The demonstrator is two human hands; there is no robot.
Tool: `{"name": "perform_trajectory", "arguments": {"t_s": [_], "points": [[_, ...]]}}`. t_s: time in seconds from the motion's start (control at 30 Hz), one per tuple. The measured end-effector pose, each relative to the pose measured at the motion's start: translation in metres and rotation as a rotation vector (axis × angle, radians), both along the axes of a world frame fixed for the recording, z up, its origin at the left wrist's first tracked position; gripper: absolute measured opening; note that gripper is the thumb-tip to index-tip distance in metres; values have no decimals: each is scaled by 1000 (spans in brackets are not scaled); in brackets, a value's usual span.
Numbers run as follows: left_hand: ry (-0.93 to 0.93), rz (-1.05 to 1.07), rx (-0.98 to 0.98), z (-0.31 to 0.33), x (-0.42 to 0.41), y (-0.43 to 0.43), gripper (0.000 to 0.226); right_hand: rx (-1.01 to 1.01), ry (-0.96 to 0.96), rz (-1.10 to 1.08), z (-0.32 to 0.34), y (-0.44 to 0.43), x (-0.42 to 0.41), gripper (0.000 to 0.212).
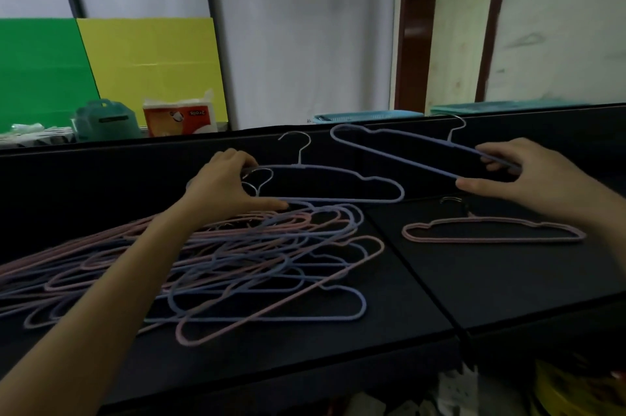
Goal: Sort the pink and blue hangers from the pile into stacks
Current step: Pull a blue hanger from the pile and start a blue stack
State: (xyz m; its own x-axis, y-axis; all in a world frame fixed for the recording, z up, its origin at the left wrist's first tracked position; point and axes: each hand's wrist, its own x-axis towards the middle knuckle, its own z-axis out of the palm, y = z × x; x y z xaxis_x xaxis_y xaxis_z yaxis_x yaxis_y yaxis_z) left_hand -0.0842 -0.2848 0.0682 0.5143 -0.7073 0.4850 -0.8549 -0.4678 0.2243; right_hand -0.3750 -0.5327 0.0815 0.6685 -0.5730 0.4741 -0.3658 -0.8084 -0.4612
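Right hand [508, 175] pinches 1 raised blue hanger [406, 148] near the far edge, left hand [227, 185] grips a 2nd blue hanger [338, 200] atop the pile [220, 263]; I'd expect snagged hooks [262, 178] to drag neighbours along.

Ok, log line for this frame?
left grip: holds blue hanger at pile edge | right grip: holds second blue hanger, raised | pink hanger: alone, right side

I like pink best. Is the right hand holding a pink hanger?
No, the right hand holds a blue hanger; a pink hanger lies on the table nearby.
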Motion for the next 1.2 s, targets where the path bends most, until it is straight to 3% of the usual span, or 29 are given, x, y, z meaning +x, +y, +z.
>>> {"name": "perform_trajectory", "arguments": {"t_s": [0.4, 0.73, 1.2], "points": [[14, -78, 14, -7, -124, -126, 103, -18, 38, -93, -5, -95, -125, 92], [102, -123, 48, -47, -217, -249, 89, 40, 74, -118, -25, -180, -217, 91], [163, -247, 124, -62, -265, -420, 83, 3, 103, -147, -49, -286, -243, 86]]}}
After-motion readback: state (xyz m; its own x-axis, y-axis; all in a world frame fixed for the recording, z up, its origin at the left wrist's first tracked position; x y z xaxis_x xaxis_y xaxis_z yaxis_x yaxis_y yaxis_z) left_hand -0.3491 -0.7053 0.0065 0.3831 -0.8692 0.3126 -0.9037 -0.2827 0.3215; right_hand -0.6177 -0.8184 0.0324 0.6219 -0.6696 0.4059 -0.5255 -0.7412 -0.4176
